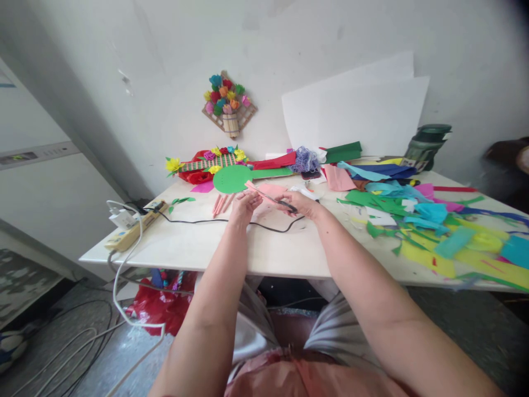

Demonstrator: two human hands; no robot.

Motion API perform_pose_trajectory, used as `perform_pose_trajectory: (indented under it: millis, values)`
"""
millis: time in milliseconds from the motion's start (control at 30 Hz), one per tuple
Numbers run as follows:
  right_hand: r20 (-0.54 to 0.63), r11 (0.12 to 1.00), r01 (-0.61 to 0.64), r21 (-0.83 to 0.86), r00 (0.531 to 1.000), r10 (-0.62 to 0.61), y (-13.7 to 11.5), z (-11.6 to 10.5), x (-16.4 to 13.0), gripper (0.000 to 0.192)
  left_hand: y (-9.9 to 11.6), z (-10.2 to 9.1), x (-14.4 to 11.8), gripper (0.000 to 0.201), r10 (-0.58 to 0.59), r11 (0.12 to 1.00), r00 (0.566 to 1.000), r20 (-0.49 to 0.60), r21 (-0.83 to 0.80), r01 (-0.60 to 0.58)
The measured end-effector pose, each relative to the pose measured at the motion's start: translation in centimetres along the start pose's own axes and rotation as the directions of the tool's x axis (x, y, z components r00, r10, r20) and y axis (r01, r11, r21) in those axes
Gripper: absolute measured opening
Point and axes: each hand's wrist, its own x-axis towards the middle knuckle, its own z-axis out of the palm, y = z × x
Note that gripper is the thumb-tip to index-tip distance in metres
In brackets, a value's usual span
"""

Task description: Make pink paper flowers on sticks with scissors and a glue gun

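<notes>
Your left hand [243,205] is pinching the pink paper strip [264,191] above the white table [198,248]; your right hand [301,203] is gripping dark scissors [285,205], blades meeting that strip.

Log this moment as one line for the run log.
left hand: holds pink paper | right hand: on scissors, cutting at paper | table: black cable, power strip, paper scraps

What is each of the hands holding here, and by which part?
The left hand holds a pink paper strip by its near end; the right hand grips dark-handled scissors by the handles.
</notes>
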Motion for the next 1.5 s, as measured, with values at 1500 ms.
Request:
perform_pose_trajectory:
  millis: [1500]
  values:
    - [-0.054, 0.999, 0.035, -0.006, 0.998, -0.035, -1.0, 0.5, -0.7, 0.032, -0.3, -0.5, 0.4, 0.01, -0.009, 1.0, 0.999, -0.047, 0.001, 0.009]
